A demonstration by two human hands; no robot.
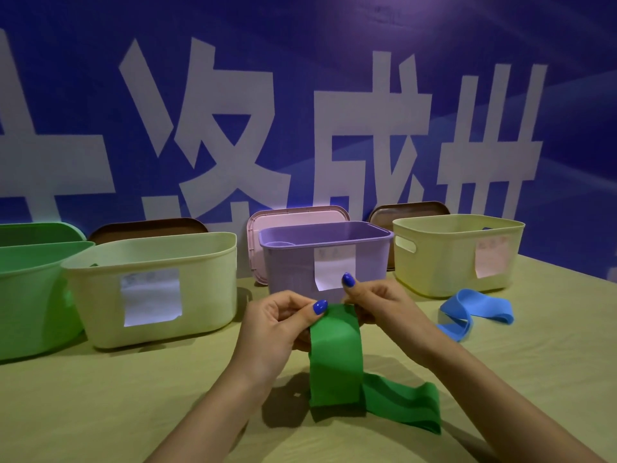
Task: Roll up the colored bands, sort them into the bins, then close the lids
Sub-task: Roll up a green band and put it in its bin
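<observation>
Four open bins stand along the table (100, 412) — green bin (30, 295), cream bin (150, 289), purple bin (300, 262), yellow bin (457, 252) — with lids leaning behind them. My left hand (277, 325) and right hand (377, 302) pinch the top end of the green band (334, 359), its tail trailing on the table; slack there could let the roll start crooked or spring loose. The blue band (474, 310) lies unrolled by the yellow bin, clear of my reach
</observation>
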